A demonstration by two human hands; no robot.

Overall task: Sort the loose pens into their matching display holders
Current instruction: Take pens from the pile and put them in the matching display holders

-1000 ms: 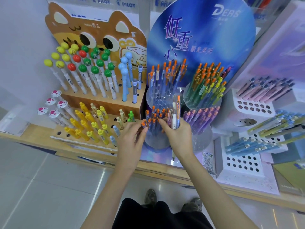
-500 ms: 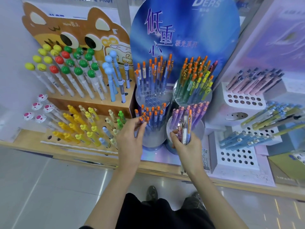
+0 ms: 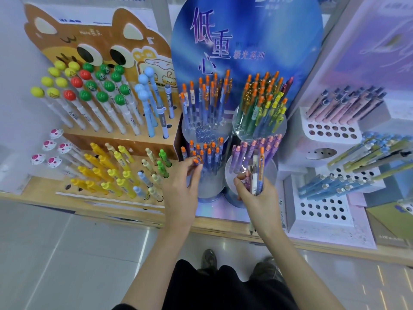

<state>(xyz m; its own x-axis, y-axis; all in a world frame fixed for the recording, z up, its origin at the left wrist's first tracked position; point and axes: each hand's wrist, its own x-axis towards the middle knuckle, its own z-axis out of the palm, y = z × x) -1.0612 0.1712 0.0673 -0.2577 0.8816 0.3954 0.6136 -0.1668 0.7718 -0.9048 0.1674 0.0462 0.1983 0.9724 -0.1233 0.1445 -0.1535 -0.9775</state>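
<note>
Left grip (image 3: 181, 192) pinches an orange-topped pen (image 3: 196, 161); right grip (image 3: 261, 200) clutches loose pens (image 3: 256, 175) — sign (image 3: 257, 30) reads "低重心".

both forearms reach forward; left hand (image 3: 181, 187) pinches a pen (image 3: 196, 161), right hand (image 3: 260, 201) grips a pen bundle (image 3: 256, 173).

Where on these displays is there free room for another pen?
Empty holes: front of the tall clear round holder, beyond the left hand; front rows of the upper white perforated block and the lower white block. Crowded: the yellow pens on the wooden stand.
</note>
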